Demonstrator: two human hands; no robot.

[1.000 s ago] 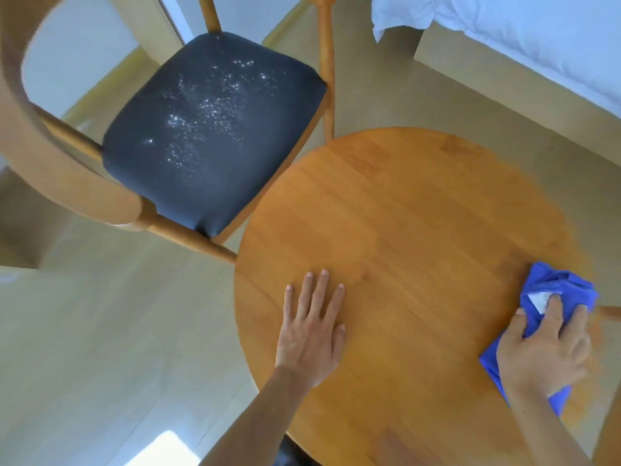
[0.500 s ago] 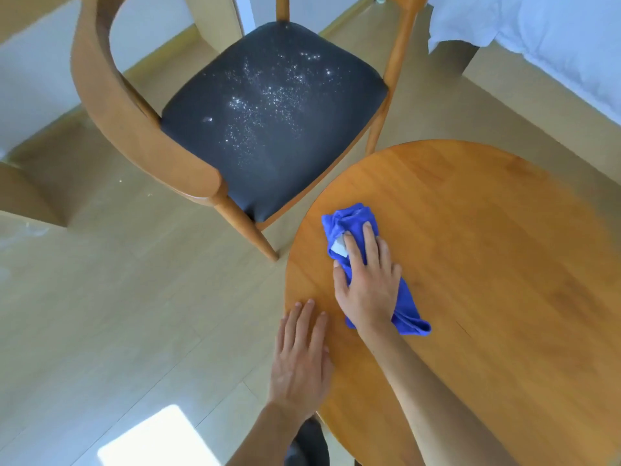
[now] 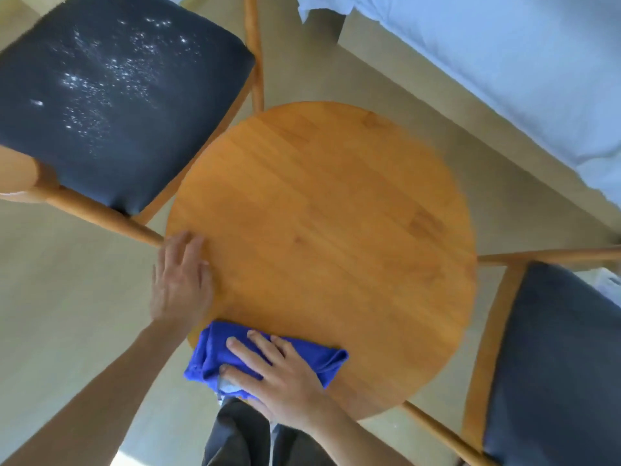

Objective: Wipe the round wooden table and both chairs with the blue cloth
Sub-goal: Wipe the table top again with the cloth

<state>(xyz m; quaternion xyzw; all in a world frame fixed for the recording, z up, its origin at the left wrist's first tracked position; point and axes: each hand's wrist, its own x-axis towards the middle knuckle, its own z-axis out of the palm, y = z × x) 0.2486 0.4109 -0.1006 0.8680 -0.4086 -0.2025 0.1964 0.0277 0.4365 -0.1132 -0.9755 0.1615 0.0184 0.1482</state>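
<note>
Clearly the table (image 3: 322, 237) is mid-wipe: at its left rim the left hand (image 3: 179, 284) lies flat, at its near edge the right hand (image 3: 279, 375) presses spread fingers on the cloth (image 3: 215, 348), and next, I'd guess, comes the speckled chair (image 3: 111, 95) left of it.

Round wooden bench (image 3: 329, 210), warm orange finish, plank grain visible across top. On it at near edge: folded blue cloth (image 3: 322, 359), partly overhanging the rim, pressed flat under right hand (image 3: 279, 375). At left edge: left hand (image 3: 179, 280) resting flat, fingers extended over the rim. Standing on pale floor (image 3: 67, 314).
</note>
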